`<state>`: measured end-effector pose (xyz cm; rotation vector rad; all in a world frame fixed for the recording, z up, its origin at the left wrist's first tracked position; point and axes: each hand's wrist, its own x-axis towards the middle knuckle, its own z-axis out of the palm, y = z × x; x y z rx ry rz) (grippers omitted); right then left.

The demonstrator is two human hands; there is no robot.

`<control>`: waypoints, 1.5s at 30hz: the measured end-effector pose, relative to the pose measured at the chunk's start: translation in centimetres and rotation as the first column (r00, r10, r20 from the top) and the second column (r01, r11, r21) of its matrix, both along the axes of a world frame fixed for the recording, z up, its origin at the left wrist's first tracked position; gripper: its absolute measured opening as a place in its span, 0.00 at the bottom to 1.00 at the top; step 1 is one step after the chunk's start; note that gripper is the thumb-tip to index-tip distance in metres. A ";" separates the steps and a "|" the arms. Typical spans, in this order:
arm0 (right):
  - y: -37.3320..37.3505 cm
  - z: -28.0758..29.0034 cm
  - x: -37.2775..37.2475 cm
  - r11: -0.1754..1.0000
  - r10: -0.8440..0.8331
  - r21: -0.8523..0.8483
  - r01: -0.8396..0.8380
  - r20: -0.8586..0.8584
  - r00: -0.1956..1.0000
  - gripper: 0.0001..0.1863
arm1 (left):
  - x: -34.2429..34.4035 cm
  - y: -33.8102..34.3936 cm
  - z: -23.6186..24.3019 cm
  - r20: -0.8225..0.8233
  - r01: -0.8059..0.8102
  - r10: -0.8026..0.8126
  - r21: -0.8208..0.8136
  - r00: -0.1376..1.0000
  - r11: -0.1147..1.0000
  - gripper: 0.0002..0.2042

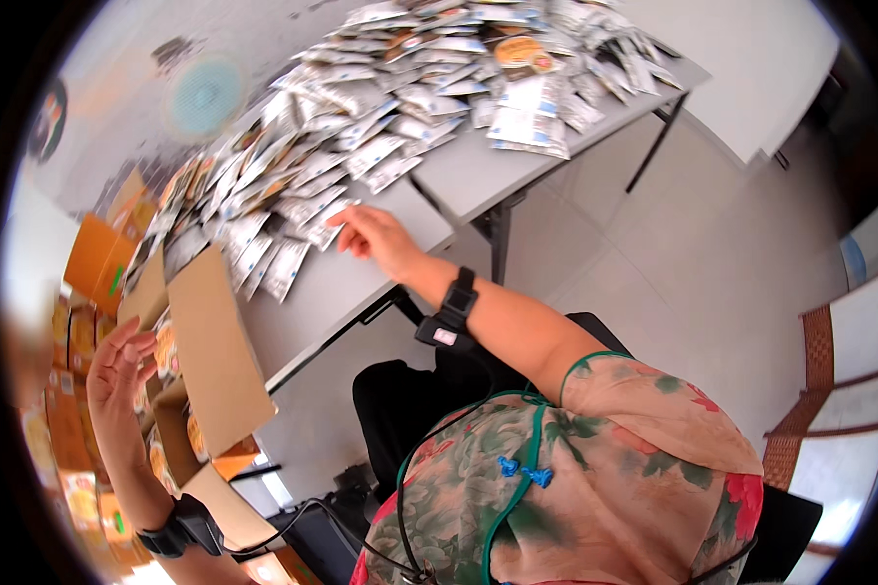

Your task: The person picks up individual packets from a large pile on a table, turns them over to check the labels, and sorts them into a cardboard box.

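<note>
My right hand (371,239) reaches over the front edge of a heap of white flat packets (380,117), fingers apart and slightly bent, with nothing visibly held; whether the fingertips touch the nearest packet cannot be told. My left hand (122,366) is raised at the left beside an open cardboard box (215,351), its fingers loosely curled and apart, nothing visibly in them. Round-printed orange and white packs (166,346) show inside the box, partly hidden by its flap and my hand. An orange-labelled pack (522,56) lies among the white packets farther back.
Two grey folding tables (429,229) carry the packets along a stained wall (117,78). Stacked orange cartons (73,409) stand at the far left. A black chair (785,517) is under me; a folding screen (849,390) with brown woven edging stands at the right.
</note>
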<state>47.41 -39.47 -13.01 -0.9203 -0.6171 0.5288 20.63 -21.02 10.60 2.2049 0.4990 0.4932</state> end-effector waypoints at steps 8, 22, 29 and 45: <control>-2.6 0.9 2.2 0.989 -0.147 0.017 0.146 0.025 0.989 0.15 | 16.2 -8.2 -2.8 0.216 0.363 -0.303 -0.357 0.928 0.861 0.17; -23.4 8.1 22.8 0.390 -0.919 -0.160 0.907 -0.006 0.394 0.13 | 18.9 -6.1 -23.6 0.497 0.485 0.004 -0.848 0.868 0.212 0.19; -23.9 8.7 25.2 0.474 -0.858 -0.374 0.797 0.010 0.514 0.07 | 18.0 -5.8 -23.4 0.583 0.582 0.000 -0.811 0.812 0.065 0.19; -21.5 8.8 27.0 0.680 -0.702 -0.304 0.667 -0.007 0.713 0.18 | 17.8 -6.0 -23.3 0.626 0.626 -0.008 -0.780 0.780 0.015 0.19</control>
